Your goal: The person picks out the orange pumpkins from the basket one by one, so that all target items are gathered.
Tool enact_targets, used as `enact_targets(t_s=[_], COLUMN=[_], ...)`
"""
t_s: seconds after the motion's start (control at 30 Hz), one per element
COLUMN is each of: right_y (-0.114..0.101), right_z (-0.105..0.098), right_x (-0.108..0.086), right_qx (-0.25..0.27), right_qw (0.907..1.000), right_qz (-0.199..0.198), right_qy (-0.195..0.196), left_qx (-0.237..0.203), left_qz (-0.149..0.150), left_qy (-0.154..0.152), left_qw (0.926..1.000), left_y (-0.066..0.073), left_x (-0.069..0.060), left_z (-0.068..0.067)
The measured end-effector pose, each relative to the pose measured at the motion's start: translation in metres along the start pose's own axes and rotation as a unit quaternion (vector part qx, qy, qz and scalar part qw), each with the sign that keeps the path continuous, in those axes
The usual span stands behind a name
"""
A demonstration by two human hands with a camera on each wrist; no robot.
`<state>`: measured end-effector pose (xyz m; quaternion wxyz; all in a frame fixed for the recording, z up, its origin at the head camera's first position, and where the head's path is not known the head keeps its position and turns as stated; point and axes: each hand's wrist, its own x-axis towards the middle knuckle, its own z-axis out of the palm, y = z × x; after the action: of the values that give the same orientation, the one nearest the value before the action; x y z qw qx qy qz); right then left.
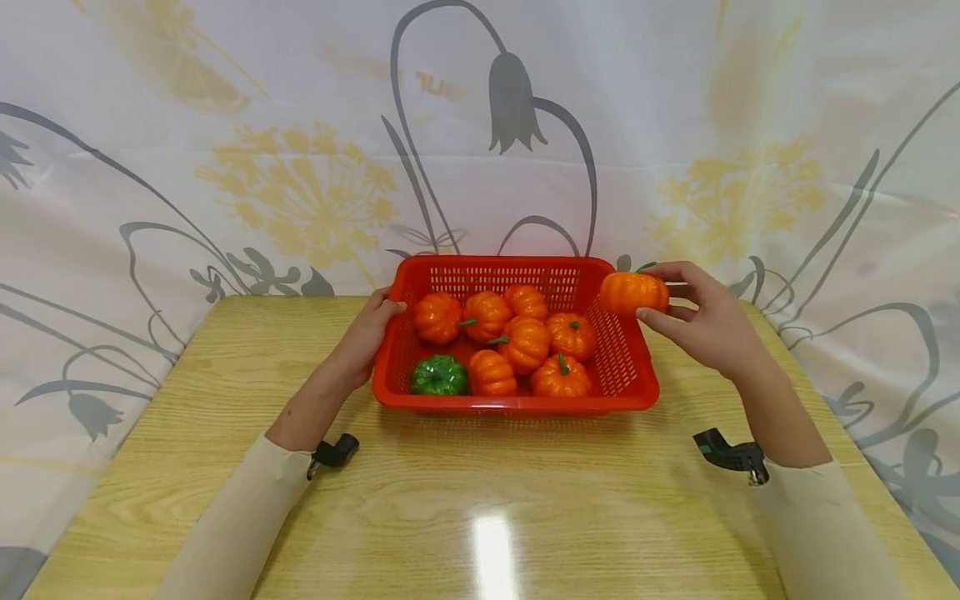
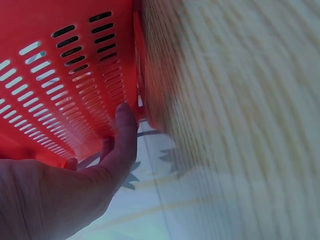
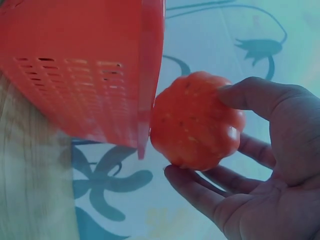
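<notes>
Only head view: held pumpkin's (image 1: pixel 632 294) stem (image 1: pixel 646 267).

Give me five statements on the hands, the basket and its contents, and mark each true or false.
1. The right hand holds an orange pumpkin. True.
2. Only one hand is touching anything. False: the left hand touches the red basket.
3. A green pumpkin lies inside the red basket. True.
4. Everything inside the red basket is green. False: seven orange pumpkins show there too.
5. The red basket has slotted walls. True.
</notes>
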<state>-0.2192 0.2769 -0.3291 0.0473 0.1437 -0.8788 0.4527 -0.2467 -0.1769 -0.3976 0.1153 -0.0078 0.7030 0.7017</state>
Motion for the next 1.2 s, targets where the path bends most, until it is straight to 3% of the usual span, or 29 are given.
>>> enact_targets(t_s=[0.43,0.67,0.97,1.2], right_y=[0.017,0.038,0.077,0.091], right_z=[-0.009,-0.007,-0.002,0.002], right_x=[-0.001,0.003,0.009,0.010], right_qx=[-0.035,-0.069,-0.105,-0.119], right_qw=[0.9978,0.9937,0.9893,0.9881], right_qz=[-0.016,-0.036,-0.050,-0.047], right_qy=[0.053,0.081,0.088,0.085], left_qx=[0.009,0.009,0.016,0.022], left_qz=[0.006,0.008,0.003,0.001], left_qy=[0.002,0.000,-0.001,0.000], left_qw=[0.9999,0.9999,0.9999,0.9998], left_y=[0.000,0.000,-0.001,0.000], left_x=[0.000,-0.001,0.000,-0.001], left_z=[-0.002,-0.002,-0.002,-0.003])
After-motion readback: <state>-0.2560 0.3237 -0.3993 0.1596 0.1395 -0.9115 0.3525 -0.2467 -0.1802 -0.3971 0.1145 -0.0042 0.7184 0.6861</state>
